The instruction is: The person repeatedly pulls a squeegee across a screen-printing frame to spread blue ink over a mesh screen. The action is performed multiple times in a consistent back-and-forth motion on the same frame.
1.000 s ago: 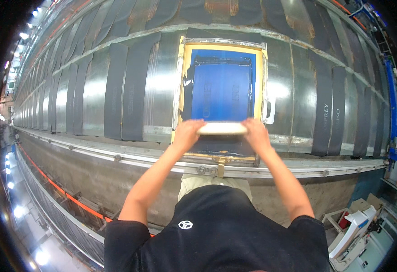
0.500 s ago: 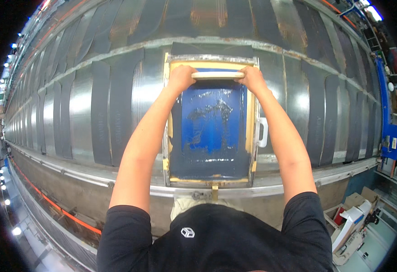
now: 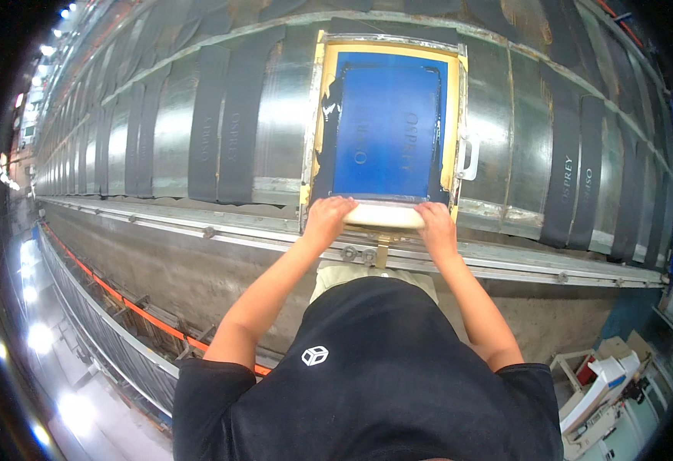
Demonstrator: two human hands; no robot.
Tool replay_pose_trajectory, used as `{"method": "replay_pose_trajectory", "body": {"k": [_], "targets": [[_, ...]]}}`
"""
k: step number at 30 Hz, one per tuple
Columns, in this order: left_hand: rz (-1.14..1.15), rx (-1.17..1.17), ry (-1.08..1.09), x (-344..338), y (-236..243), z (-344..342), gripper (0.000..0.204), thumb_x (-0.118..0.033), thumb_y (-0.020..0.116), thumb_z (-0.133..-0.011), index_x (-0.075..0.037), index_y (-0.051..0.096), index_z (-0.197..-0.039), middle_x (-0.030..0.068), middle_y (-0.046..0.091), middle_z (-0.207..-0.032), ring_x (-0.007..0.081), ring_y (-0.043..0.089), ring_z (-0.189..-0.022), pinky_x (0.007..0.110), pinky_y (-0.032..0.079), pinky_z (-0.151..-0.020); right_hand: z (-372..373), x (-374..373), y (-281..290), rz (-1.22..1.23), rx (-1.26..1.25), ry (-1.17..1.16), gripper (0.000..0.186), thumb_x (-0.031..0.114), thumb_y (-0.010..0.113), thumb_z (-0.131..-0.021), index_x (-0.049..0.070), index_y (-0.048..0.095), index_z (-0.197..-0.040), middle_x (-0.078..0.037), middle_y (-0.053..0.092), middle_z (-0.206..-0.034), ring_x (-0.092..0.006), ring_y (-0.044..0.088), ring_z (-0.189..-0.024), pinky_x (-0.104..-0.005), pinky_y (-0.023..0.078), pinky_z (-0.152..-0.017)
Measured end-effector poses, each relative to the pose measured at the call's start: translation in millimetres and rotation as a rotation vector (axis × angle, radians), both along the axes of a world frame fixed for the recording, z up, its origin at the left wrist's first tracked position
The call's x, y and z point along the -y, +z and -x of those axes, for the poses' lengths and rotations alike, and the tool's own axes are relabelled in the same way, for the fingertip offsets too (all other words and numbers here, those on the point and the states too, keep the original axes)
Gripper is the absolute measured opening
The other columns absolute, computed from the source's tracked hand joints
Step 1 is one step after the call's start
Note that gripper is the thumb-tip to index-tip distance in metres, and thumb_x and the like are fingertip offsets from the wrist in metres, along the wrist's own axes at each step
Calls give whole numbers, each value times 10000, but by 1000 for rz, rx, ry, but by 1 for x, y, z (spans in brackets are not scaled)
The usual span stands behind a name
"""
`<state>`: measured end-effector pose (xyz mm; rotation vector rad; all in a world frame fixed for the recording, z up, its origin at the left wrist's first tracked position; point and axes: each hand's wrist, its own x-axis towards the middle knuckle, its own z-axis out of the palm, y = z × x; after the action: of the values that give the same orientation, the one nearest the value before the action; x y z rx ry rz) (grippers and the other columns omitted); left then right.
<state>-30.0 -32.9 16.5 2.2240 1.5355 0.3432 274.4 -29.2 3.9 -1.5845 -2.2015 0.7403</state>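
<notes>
A screen-printing frame (image 3: 463, 92) with a blue mesh (image 3: 386, 131) and yellow taped edges lies on the long metal table. Across its near end sits a pale squeegee (image 3: 383, 216). My left hand (image 3: 329, 218) is closed round the squeegee's left end, and my right hand (image 3: 435, 226) grips its right end. Dark ink (image 3: 326, 165) lines the left side and edges of the mesh, while the middle shows blue with faint lettering. A white handle (image 3: 469, 159) sticks out from the frame's right side.
Dark fabric strips (image 3: 206, 127) lie in rows over the shiny metal table (image 3: 175, 119). A metal rail (image 3: 275, 238) runs along its near edge, with an orange line (image 3: 133, 307) below at left. White equipment (image 3: 601, 380) stands at lower right.
Both hands have pulled the squeegee from the frame's far end to its near end. The wet dark ink over the mesh has been wiped off the middle. The view has shifted.
</notes>
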Motion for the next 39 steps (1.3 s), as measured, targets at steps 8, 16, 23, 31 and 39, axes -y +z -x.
{"method": "replay_pose_trajectory", "body": {"k": [8, 16, 23, 31, 39], "targets": [[-38, 17, 44, 11, 4, -3, 462, 34, 635, -701, -126, 715, -1126, 61, 703, -1210, 269, 625, -1163, 416, 500, -940, -73, -148, -48, -218, -236, -593, 420, 325, 744, -881, 90, 676, -1223, -126, 673, -949, -247, 623, -824, -374, 497, -789], [-7, 160, 68, 28, 2, 31, 501, 29, 641, -714, -150, 706, -1177, 54, 692, -1244, 259, 616, -1182, 412, 477, -972, -33, -191, -33, -231, -309, -628, 237, 264, 635, -951, 108, 709, -1114, -124, 729, -935, -249, 666, -791, -371, 514, -769], [31, 49, 159, 26, 21, 203, 523, -1, 656, -721, -160, 685, -1219, 20, 675, -1281, 227, 594, -1217, 415, 455, -986, 172, -187, -34, -343, -403, -639, 209, 258, 603, -980, 96, 700, -1072, -159, 722, -887, -306, 689, -807, -413, 514, -754], [95, -55, 76, 15, 26, 423, 499, -3, 668, -719, -169, 692, -1189, 13, 687, -1230, 235, 610, -1165, 405, 465, -936, 393, -160, -28, -115, -448, -695, 188, 227, 583, -996, 88, 678, -1080, -170, 703, -797, -311, 679, -717, -425, 506, -689], [-53, -83, 64, 28, 23, 469, 604, 17, 653, -700, -216, 684, -1257, 10, 684, -1270, 238, 622, -1159, 403, 484, -894, 432, -164, -44, -167, -423, -689, 204, 215, 560, -1003, 78, 671, -1106, -197, 725, -894, -345, 719, -844, -432, 528, -759]]}}
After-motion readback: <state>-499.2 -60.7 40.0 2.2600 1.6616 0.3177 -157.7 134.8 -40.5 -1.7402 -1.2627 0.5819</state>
